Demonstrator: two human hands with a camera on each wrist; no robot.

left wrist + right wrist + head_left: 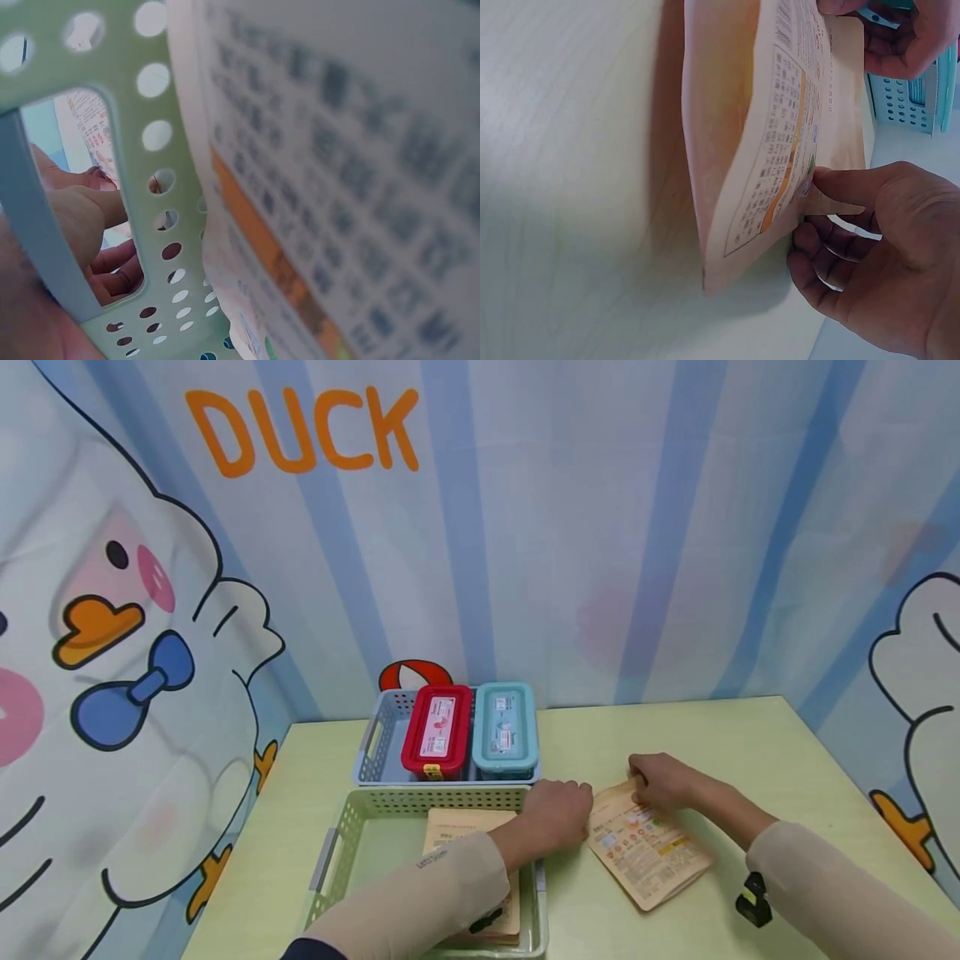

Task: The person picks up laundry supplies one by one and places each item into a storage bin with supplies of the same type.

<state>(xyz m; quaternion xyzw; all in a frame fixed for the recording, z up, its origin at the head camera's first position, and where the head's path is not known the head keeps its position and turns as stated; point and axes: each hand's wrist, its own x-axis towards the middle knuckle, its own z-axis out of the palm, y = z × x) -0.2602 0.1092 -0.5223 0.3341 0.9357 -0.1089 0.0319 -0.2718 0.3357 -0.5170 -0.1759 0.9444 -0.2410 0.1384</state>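
Observation:
A kraft-paper pouch (648, 847) with printed text and an orange band is tilted over the table, right of the green basket. My right hand (663, 781) pinches its upper edge between thumb and fingers, plain in the right wrist view (889, 247). At the pouch's left edge, my left hand (558, 814) holds on with curled fingers, its forearm crossing the green basket (367, 839). More kraft pouches (468, 821) lie in that basket, partly covered by the sleeve. Seen close in the left wrist view are the basket's perforated wall (142, 187) and a printed pouch (337, 187).
Behind the green basket stands a blue basket (375, 760). It holds a red-lidded box (438, 731) and a light-blue-lidded box (505, 731). The pale table (750, 752) ends at a striped curtain (570, 527) with duck drawings.

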